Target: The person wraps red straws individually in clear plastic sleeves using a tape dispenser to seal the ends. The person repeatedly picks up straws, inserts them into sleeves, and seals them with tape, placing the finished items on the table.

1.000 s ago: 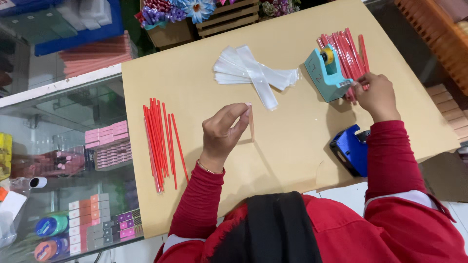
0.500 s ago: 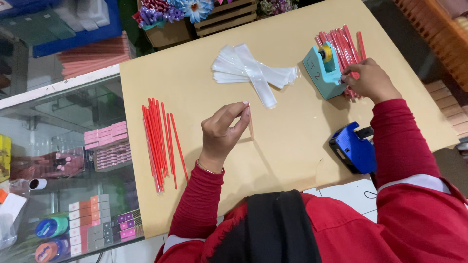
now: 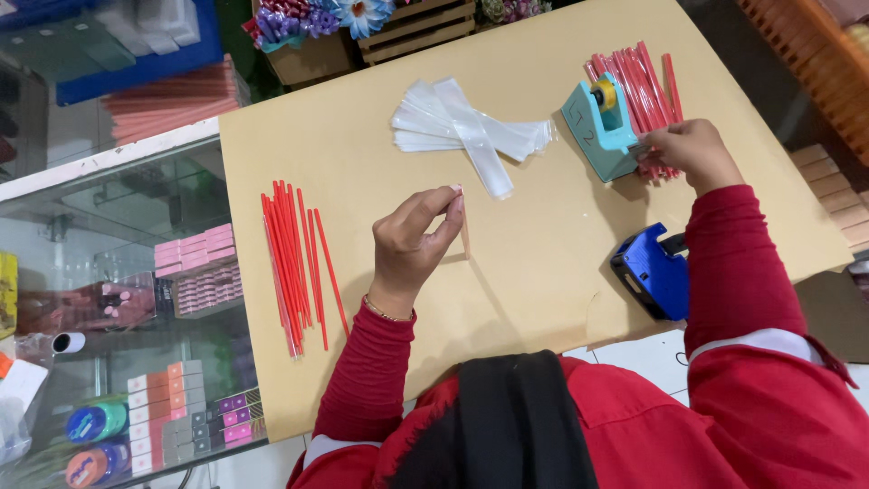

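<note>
A sheet of matte tan card point(image 3: 362, 154) covers the work surface, smooth and flat, with its near edge overhanging a glass display counter point(image 3: 118, 272). On the card, left of centre, lies a loose bundle of thin red sticks point(image 3: 291, 263), straight and glossy, roughly parallel. Towards the far edge sits a fan of clear plastic sleeves point(image 3: 466, 131), long, narrow and shiny. A teal tape dispenser point(image 3: 599, 127) with a small yellow-cored roll stands just in front of a second bundle of red sticks point(image 3: 638, 81). A blue handheld labeller point(image 3: 654, 272) of hard plastic lies near the card's near-right corner.

The left hand point(image 3: 412, 244) is nearly closed: thumb and fingertips pinch the top of 1 thin sleeved stick point(image 3: 465, 231), which stands close to upright with its lower end on the card. The right hand point(image 3: 692, 152) is curled at the dispenser's cutting edge, fingers bent in and touching it, beside the far bundle; whether it grips tape I cannot tell.

Compared with half a second ago, the right hand sits at the same spot by the dispenser, its forearm angled slightly further out, so the blue labeller shows more fully. The left hand's pinch on the stick is unchanged.
</note>
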